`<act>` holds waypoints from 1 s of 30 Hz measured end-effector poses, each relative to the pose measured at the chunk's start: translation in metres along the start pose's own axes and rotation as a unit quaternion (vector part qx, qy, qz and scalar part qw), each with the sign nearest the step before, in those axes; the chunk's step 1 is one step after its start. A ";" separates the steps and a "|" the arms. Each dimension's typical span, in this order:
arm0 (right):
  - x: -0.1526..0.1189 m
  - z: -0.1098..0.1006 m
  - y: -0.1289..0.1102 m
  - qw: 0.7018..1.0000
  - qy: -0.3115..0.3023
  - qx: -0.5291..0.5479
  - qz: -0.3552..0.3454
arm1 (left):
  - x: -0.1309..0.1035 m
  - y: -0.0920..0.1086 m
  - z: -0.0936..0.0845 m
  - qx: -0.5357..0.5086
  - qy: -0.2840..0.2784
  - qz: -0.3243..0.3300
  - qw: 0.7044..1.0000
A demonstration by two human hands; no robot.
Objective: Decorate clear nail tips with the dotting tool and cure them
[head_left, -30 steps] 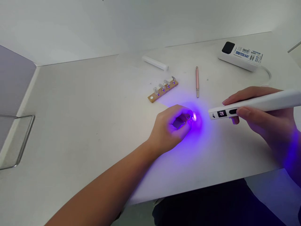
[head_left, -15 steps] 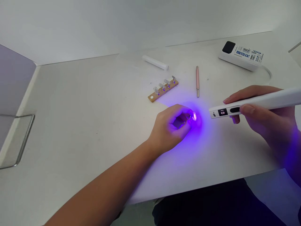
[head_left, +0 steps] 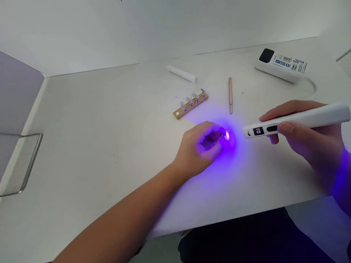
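Observation:
My left hand [head_left: 199,148] rests by the tabletop with thumb and fingers pinched on a small clear nail tip [head_left: 226,135]. Violet light glows on the nail tip and on the fingers around it. My right hand [head_left: 307,128] is wrapped round a white handheld UV nail lamp [head_left: 309,117], thumb by its dark button. The lamp's front end faces the nail tip across a short gap, and a lit display shows on its side. Behind the left hand lies a wooden strip [head_left: 180,115] bearing several clear nail tips on small metal stands, with a white dot at its near end.
On the white table [head_left: 82,146] lie a pink pen-like tool [head_left: 230,91] and a white tube [head_left: 181,73]. A white box-shaped device [head_left: 281,65] with a printed label and cable sits at the back right. A metal bar frame [head_left: 31,160] is at the left.
The lamp in my right hand has shifted slightly left, and its display digits have changed. My left hand holds the nail tip in nearly the same place.

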State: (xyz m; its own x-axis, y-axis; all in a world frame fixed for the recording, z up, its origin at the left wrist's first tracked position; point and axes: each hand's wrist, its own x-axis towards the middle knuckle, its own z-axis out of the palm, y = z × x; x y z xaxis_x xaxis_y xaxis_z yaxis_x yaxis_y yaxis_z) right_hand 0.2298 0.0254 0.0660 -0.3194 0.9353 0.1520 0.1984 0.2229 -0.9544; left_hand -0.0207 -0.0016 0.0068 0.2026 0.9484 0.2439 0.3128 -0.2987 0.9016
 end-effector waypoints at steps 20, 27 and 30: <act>0.002 -0.001 0.002 1.000 0.004 -0.004 0.004 | 0.000 0.000 0.001 -0.004 -0.001 -0.016 1.000; 0.000 -0.003 0.003 1.000 -0.027 0.000 0.001 | 0.000 -0.002 0.001 -0.004 0.005 0.010 1.000; 0.002 -0.003 0.002 0.999 -0.043 -0.006 -0.027 | -0.001 -0.002 0.001 0.004 0.008 0.008 1.000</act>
State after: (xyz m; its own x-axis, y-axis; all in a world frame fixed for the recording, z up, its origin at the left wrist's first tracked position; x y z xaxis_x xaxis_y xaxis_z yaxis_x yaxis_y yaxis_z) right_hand 0.2319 0.0286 0.0652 -0.4089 0.8946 0.1804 0.1894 0.2766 -0.9421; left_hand -0.0205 -0.0021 0.0045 0.1930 0.9452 0.2633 0.3164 -0.3139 0.8952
